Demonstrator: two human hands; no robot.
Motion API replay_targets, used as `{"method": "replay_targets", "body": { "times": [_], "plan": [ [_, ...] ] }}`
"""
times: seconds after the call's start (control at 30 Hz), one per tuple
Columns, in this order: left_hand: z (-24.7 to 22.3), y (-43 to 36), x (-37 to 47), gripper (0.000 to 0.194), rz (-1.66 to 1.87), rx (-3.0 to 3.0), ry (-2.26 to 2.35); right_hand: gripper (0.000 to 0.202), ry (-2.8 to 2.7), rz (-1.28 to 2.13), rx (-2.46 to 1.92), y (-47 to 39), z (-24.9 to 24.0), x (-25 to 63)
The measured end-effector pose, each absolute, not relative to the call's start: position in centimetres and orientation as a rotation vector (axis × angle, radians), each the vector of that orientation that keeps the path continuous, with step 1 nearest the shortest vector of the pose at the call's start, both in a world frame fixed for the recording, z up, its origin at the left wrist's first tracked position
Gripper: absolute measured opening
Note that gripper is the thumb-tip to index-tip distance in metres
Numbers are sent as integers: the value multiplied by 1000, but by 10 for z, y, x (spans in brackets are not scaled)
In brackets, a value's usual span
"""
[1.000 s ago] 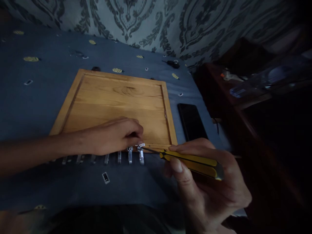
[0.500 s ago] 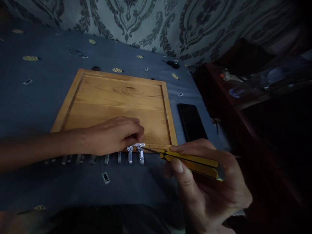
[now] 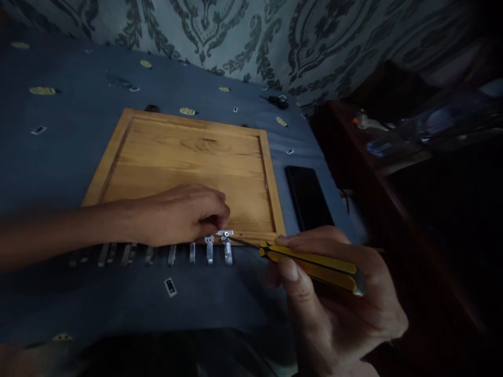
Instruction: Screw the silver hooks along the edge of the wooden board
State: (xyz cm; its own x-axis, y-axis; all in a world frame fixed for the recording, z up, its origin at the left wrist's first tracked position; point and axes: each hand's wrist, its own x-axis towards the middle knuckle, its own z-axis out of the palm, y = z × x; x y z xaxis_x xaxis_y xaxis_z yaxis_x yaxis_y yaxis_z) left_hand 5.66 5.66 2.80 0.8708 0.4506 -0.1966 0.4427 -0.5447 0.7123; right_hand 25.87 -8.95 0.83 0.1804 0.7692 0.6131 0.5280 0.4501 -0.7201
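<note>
My right hand (image 3: pixel 338 303) grips the yellow and black handle of a screwdriver (image 3: pixel 310 263). Its thin shaft points left, and the tip is at the screw on the rightmost metal bracket (image 3: pixel 226 235). Curled over the near edge of a framed wooden panel (image 3: pixel 188 162), my left hand (image 3: pixel 184 212) has its fingertips pinched at the left end of that bracket; the fingertips are partly hidden. Several similar metal brackets (image 3: pixel 209 251) stand in a row along this near edge, their prongs pointing toward me. My left forearm and hand cover the upper ends of some.
A black phone (image 3: pixel 308 198) lies right of the panel on the blue patterned cloth (image 3: pixel 243 309). Farther back is a small dark object with a ring (image 3: pixel 280 101). Dark red furniture (image 3: pixel 377 178) stands at the right, with clear plastic items on it. A patterned wall (image 3: pixel 236 36) closes the back.
The view has shifted very slightly. My right hand and the screwdriver handle have turned a little, while the tip stays at the same bracket. My left hand keeps its place.
</note>
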Motion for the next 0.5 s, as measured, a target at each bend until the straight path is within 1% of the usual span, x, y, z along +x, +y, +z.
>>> {"method": "replay_targets", "body": {
  "times": [0.1, 0.23, 0.5],
  "plan": [
    [25, 60, 57, 18, 37, 2200, 646, 22, -1495, 252, -1200, -89, 8, 259],
    [22, 62, 56, 12, 40, 2204, 654, 25, -1486, 249, -1155, -87, 9, 258],
    [25, 57, 53, 21, -7, 2218, 686, 24, -1484, 208, -1149, -87, 11, 252]
  ]
}}
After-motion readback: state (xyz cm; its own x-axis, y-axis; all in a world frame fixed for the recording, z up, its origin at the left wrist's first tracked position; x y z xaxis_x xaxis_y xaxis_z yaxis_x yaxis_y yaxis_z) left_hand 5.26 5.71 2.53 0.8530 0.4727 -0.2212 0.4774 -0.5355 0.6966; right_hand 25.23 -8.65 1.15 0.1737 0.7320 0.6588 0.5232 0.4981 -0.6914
